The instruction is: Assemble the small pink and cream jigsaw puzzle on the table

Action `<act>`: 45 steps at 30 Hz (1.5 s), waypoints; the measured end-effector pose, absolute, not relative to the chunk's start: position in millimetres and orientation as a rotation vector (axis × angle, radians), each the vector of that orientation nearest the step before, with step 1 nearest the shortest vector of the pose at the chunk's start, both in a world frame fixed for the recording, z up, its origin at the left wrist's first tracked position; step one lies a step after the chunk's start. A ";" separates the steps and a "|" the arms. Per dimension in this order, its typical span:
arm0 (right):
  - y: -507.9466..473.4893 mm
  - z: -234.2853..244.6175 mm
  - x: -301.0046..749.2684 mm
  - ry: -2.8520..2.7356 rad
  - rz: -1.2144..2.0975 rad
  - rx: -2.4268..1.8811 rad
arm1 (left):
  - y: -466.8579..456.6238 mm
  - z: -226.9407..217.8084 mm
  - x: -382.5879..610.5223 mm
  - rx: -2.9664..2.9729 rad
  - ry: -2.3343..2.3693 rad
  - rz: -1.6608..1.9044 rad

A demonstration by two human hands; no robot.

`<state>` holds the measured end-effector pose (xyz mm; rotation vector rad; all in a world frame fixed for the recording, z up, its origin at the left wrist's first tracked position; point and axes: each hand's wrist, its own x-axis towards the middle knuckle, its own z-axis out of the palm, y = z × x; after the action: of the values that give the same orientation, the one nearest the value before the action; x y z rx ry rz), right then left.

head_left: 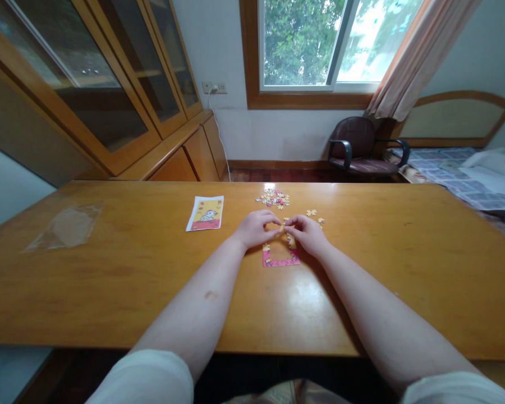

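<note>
My left hand (256,227) and my right hand (306,233) meet over the wooden table (151,280), fingertips pinched together on a small yellow puzzle piece (281,228). Just below them lies a partly built puzzle frame (280,259) with a pink lower border. A loose heap of puzzle pieces (273,198) lies beyond the hands, and a few stray pieces (312,213) sit to its right. A picture card (206,213) with a yellow and red design lies to the left of the hands.
A clear plastic bag (67,226) lies on the table's left side. Wooden glass-door cabinets (109,84) stand at the left, a dark office chair (357,148) under the window, and a bed (467,168) at the right.
</note>
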<state>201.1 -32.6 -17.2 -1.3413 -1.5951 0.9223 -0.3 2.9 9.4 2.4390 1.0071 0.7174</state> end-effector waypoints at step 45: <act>-32.9 -12.0 207.8 -1.919 0.426 -1.469 | 24.4 -5.1 -13.2 2.409 1.649 0.407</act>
<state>207.8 -32.9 -12.0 -1.4688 -1.9194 0.4261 -13.2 24.4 -5.1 2.4092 1.6486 0.4073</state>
